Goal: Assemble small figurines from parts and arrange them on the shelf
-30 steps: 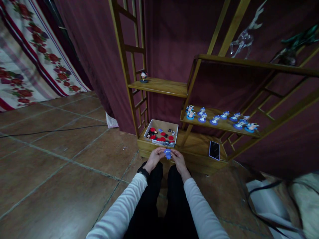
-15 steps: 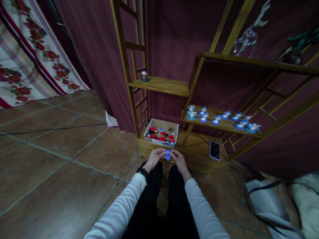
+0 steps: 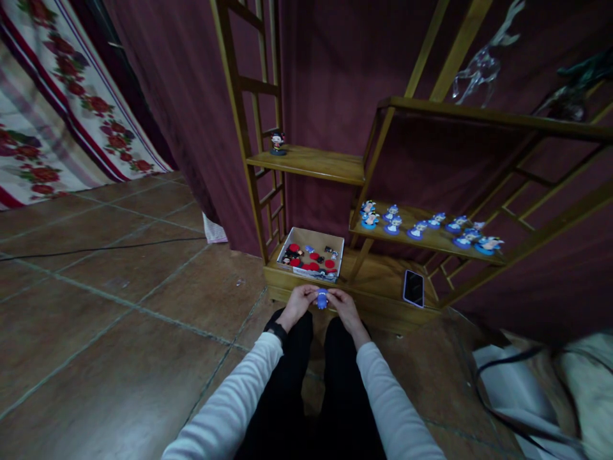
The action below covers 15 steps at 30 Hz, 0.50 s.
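Between my two hands is a small purple figurine (image 3: pixel 322 298), held above my knees and just in front of the shelf's base. My left hand (image 3: pixel 301 300) pinches it from the left, and my right hand (image 3: pixel 343 303) grips its right side with the fingertips. Just beyond them sits an open cardboard box (image 3: pixel 283 251) with red discs, dark figurine parts and a small purple piece inside. Several blue and purple figurines (image 3: pixel 417 229) stand on the shelf board to the right. A single dark-and-red figurine (image 3: pixel 277 143) stands on the upper left board.
A phone (image 3: pixel 413 288) lies on the low shelf at right. Glass animal ornaments (image 3: pixel 479 73) stand on the top board. The wooden shelf's uprights (image 3: pixel 234 108) rise close ahead. A bag with a dark strap (image 3: pixel 512 390) rests on the floor at right. A thin cable (image 3: pixel 105 248) crosses the tiles.
Both hands keep the purple figurine in almost the same place. The view has shifted very slightly; nothing else visibly moved.
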Each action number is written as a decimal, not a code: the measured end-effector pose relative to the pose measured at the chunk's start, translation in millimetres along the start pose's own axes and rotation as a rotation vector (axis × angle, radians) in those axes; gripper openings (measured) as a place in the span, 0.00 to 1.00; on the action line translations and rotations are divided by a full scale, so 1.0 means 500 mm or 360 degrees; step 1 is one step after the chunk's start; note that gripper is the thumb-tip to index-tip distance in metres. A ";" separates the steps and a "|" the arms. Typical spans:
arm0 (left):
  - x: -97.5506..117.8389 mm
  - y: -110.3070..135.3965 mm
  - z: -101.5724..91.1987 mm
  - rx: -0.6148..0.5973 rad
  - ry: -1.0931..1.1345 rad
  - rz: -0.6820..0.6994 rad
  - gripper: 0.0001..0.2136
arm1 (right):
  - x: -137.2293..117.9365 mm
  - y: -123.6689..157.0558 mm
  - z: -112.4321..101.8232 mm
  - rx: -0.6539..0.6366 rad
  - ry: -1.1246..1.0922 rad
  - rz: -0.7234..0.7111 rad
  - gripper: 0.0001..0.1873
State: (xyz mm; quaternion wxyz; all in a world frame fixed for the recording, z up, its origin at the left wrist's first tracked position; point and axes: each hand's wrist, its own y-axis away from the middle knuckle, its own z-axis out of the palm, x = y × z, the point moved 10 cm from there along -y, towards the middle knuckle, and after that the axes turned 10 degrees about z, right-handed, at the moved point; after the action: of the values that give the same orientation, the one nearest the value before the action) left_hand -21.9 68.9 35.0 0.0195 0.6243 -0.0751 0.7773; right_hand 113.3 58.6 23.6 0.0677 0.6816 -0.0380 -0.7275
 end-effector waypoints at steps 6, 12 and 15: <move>0.002 0.002 0.009 -0.0052 -0.0011 0.0007 0.11 | -0.004 0.003 0.000 -0.0002 -0.0078 0.0035 0.16; -0.001 0.001 0.015 -0.0107 -0.0051 -0.0018 0.12 | -0.002 0.005 0.005 -0.0069 -0.0123 0.0108 0.16; -0.007 0.000 0.018 -0.0135 -0.0042 -0.0048 0.12 | 0.004 0.002 0.006 -0.0094 -0.0149 0.0158 0.15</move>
State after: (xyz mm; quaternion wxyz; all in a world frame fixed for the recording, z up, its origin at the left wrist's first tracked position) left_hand -12.5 67.9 33.2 0.0567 0.6341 -0.0988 0.7648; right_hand 110.4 57.3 22.1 0.1220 0.6419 -0.0534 -0.7551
